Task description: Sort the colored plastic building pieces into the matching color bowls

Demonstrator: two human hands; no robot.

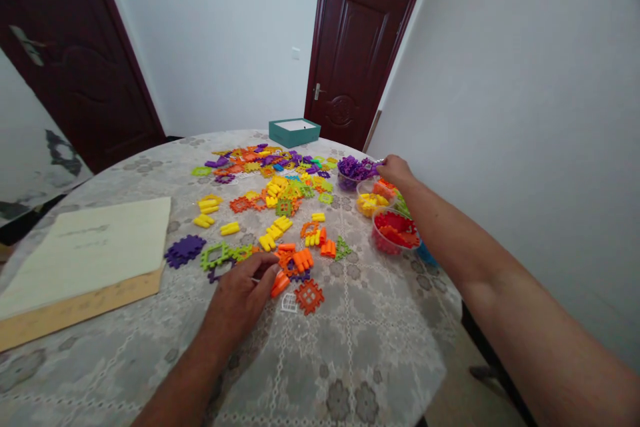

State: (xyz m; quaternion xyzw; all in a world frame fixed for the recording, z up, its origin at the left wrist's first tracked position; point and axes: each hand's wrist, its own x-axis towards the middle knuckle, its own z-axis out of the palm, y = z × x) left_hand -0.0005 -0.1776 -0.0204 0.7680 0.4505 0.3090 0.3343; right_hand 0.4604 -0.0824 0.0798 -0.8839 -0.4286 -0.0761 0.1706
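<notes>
My right hand [396,169] reaches far out to the round tub of purple pieces [353,171]. Its fingers are closed at the rim, with a purple plastic piece [377,165] at their tips. Low over the near middle of the table, my left hand [251,278] has thumb and fingers drawn together; what they hold, if anything, is hidden. Orange plastic pieces [281,285] lie right by its fingertips. Close by are an orange toothed square [309,296], a white window-shaped piece [289,303] and a block of orange pegs [303,259].
Tubs of yellow pieces [373,203] and red pieces [397,232] stand under my right forearm. Yellow peg pieces [275,232] and a mixed heap [255,161] spread across the table. A teal box [294,133] sits at the back, a cream sheet [90,240] at left.
</notes>
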